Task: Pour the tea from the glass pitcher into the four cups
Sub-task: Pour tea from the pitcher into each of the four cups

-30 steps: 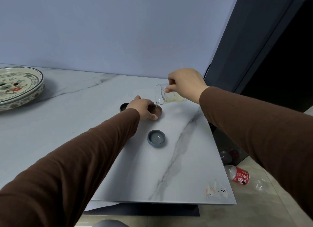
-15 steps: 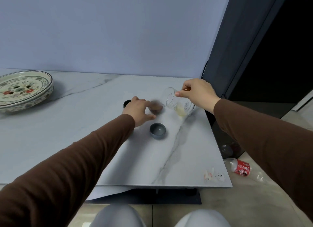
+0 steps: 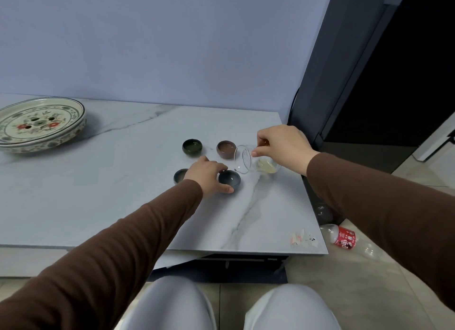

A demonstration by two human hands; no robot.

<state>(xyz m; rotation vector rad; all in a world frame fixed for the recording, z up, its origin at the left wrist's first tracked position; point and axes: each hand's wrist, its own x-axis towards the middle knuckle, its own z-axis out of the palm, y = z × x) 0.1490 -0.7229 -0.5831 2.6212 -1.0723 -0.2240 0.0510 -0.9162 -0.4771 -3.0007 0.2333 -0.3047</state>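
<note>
now right hand (image 3: pixel 283 145) tips glass pitcher (image 3: pixel 256 163); left hand (image 3: pixel 208 176) cradles grey cup (image 3: pixel 230 178).

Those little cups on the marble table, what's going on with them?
A person is pouring tea into four small cups. The right hand tips a glass pitcher, a little pale tea left inside, toward the blue-grey cup, which the left hand steadies. The brown cup looks already filled; the green cup and the grey cup I can't judge. A painted dish sits far left.
</note>
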